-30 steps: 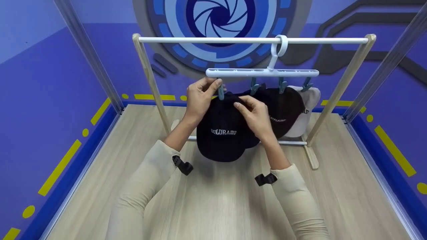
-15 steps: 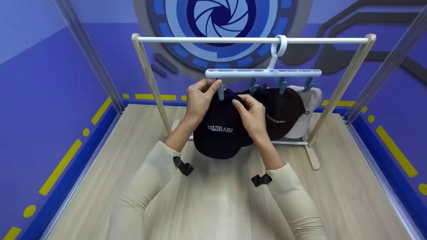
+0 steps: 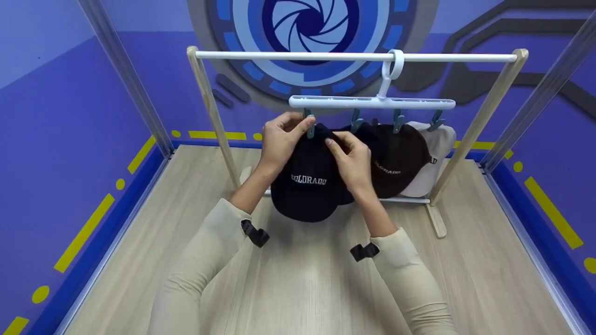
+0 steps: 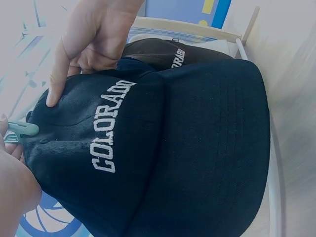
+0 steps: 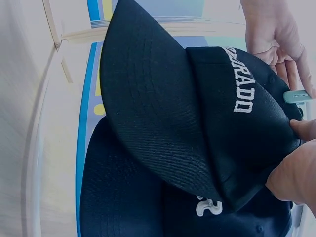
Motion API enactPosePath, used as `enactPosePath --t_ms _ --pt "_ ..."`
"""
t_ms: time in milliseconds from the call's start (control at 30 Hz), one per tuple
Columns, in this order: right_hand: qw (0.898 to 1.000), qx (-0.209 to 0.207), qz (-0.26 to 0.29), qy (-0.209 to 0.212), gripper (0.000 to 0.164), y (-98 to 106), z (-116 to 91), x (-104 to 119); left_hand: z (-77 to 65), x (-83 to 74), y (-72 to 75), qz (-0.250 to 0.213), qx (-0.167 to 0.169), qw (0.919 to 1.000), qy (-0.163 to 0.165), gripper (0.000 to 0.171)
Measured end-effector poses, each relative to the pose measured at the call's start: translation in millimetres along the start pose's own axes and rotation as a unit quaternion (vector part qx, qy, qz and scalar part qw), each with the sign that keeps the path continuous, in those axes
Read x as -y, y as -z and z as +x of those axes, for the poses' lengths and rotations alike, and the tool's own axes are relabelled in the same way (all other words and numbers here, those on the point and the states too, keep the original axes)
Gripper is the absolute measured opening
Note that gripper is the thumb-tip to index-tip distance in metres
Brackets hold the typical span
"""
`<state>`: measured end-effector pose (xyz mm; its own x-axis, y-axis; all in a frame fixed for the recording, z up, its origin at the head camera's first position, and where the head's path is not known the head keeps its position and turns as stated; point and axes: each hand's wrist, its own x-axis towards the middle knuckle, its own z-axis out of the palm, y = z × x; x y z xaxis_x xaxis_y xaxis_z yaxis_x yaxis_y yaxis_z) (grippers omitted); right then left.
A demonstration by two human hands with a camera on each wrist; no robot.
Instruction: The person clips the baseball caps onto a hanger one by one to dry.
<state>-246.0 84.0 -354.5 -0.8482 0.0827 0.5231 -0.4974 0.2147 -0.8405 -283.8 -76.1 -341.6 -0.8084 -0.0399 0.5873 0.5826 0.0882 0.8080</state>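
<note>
A black baseball cap (image 3: 305,200) with white COLORADO lettering hangs brim down below the left end of a white clip hanger (image 3: 335,102). My left hand (image 3: 281,139) pinches the teal clip (image 3: 310,132) at that end between thumb and fingers. In the left wrist view the clip's tip (image 4: 29,129) lies on the cap's crown. My right hand (image 3: 355,163) holds the crown's edge just right of the clip, thumb on the front. Behind this cap is another dark cap (image 5: 123,197), partly covered in the right wrist view.
Farther right on the hanger, a dark brown cap (image 3: 400,153) and a whitish cap (image 3: 440,139) hang from teal clips. The hanger hooks over the white rod (image 3: 279,56) of a wooden rack (image 3: 479,125), which stands on a wood-grain tabletop (image 3: 298,288).
The black cap has shifted slightly left together with my right hand. My left fingers sit a little lower on the clip, whose upper end now shows. The hanger's right end has swung slightly right.
</note>
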Motion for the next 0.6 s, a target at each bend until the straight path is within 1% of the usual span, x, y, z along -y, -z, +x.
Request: enactPosePath --t_ms 167,233,333,433,600 --pt "1.000 0.014 0.000 0.000 0.018 4 0 -2 -4.8 -21.5 -1.0 -0.004 0.012 0.9997 0.021 0.021" --pt "1.000 0.020 0.000 0.002 0.018 5 0 -3 -6.0 -25.7 -0.8 -0.006 0.018 0.9995 0.024 0.022" --pt "1.000 0.028 0.004 0.005 0.019 7 0 -4 -6.5 -27.8 -0.8 0.002 0.023 0.9995 0.021 0.022" --pt "0.999 0.036 0.007 0.011 0.021 8 1 -7 -6.5 -27.2 0.7 0.024 0.018 0.9994 0.017 0.022" --pt "0.999 0.042 0.009 0.030 0.025 11 0 -12 -6.9 -23.9 3.7 0.047 0.017 0.9983 0.030 0.023"
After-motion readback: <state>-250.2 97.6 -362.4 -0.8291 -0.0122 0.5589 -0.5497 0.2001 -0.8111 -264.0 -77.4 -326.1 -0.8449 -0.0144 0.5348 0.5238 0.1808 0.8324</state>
